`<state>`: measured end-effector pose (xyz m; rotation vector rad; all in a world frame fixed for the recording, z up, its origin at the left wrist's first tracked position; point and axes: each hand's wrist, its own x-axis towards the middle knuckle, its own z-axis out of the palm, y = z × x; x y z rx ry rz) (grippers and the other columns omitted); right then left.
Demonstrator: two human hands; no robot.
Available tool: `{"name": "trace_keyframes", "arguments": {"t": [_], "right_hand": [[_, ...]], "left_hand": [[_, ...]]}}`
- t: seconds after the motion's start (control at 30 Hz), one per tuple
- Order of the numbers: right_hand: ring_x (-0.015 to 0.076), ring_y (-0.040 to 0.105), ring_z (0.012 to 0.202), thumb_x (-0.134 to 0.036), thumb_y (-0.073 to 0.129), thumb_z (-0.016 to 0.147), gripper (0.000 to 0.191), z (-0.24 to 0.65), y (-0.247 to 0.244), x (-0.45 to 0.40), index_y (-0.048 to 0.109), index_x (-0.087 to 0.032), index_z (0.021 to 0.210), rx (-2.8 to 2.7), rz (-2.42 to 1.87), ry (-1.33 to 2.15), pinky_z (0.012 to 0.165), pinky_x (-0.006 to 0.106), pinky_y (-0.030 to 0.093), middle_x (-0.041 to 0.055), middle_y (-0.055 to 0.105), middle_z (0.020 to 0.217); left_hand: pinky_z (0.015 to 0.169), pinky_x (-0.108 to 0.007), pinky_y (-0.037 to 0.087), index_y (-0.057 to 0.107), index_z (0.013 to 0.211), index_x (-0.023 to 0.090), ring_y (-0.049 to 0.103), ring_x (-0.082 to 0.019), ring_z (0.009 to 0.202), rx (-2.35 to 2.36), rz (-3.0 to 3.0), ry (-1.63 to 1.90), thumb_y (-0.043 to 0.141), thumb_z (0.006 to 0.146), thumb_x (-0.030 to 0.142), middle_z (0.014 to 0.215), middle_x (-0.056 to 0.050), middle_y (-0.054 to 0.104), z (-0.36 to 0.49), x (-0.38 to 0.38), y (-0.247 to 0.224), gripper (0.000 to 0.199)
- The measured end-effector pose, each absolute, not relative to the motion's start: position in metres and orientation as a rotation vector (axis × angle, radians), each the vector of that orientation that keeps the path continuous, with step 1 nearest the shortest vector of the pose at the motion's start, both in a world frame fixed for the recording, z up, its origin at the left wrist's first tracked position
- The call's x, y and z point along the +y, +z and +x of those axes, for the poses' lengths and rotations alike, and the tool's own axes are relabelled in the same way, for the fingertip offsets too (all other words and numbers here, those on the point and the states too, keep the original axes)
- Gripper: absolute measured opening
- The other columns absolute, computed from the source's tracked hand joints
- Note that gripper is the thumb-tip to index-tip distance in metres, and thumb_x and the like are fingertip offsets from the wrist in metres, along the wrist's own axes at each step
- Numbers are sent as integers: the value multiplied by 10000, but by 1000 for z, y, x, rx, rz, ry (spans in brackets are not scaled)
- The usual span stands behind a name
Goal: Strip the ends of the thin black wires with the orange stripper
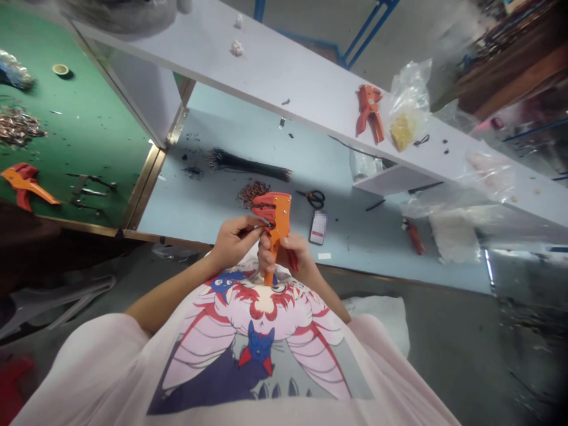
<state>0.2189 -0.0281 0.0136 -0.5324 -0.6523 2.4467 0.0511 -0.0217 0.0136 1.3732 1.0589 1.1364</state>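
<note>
**You grip an orange plastic wire stripper (pixel 275 220) in front of your chest, with both hands at its jaws and handles.**
Its long axis runs near to far, its jaws at the far end angled left and its handle toward you, above the near edge of a pale blue workbench (pixel 168 201). Your right hand (pixel 280 253) is closed around the handles; your left hand (pixel 233 241) pinches narrowly on a thin dark wire (pixel 265 220) at the jaws. There are two more orange strippers: one on the white shelf (pixel 284 77) at far right (pixel 369 112), one on the green table (pixel 97 118) at left (pixel 26 184). Ahead lie one black wire bundle (pixel 251 164) and one pair of black-handled scissors (pixel 313 199).
</note>
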Motion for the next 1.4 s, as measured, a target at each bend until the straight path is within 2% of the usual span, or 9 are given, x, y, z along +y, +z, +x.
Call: {"name": "trace_keyframes", "arguments": {"t": [0.2,0.37,0.6,0.97,1.1,1.17,1.23,1.3,1.4], "right_hand": [[109,490,457,-486,593,780,323,214,11,-32,454,-196,808,-541,-460,2460,518,321,537,-44,487,587],[105,481,464,-462,593,808,295,215,9,-35,473,-193,797,-518,-397,2466,511,295,525,-45,475,582],[83,397,402,-495,604,794,343,214,8,-38,428,-203,762,-544,-452,2402,449,267,494,-69,428,545],[43,244,326,-490,567,838,355,211,12,-36,427,-193,704,-450,-452,2406,345,166,367,-98,355,477],[42,174,326,-447,458,912,341,213,7,-21,403,-194,690,-353,-561,2335,326,150,320,-102,289,473],[51,223,336,-429,398,937,334,216,5,-13,408,-194,699,-293,-611,2329,353,169,362,-93,303,489],[67,338,385,-408,379,940,302,218,4,-6,444,-190,741,-232,-652,2311,430,208,440,-74,368,532],[88,455,485,-378,407,922,240,221,1,-3,488,-183,807,-193,-690,2262,544,255,501,-46,449,603],[121,548,603,-326,488,863,158,227,-11,-4,530,-175,847,-207,-796,2187,666,312,529,-13,541,680]], "left_hand": [[529,-202,436,692,832,155,556,-98,548,1124,1423,1085,560,826,276,625,-16,641,52,-23,12,179],[531,-201,430,691,833,153,547,-96,553,1114,1404,1069,563,825,279,625,-14,635,52,-24,14,179],[538,-205,429,680,825,146,536,-95,557,1104,1374,1052,568,814,278,631,-13,628,56,-23,18,174],[558,-206,432,675,819,150,532,-98,582,1191,1329,1054,589,789,298,655,-7,631,60,-19,12,174],[559,-207,425,672,851,154,514,-93,578,1263,1282,1037,580,785,305,663,-1,623,62,-12,2,189],[545,-205,415,669,829,153,502,-90,556,1287,1253,1015,580,777,318,616,9,596,62,-6,-9,194],[532,-205,408,663,823,151,494,-88,532,1325,1228,989,580,767,323,587,16,580,59,3,-27,199],[515,-205,396,654,845,149,475,-83,501,1429,1197,926,567,764,318,584,19,581,53,12,-49,206],[511,-209,382,636,861,150,451,-82,482,1613,1161,706,522,786,312,588,16,589,38,21,-87,212]]}}
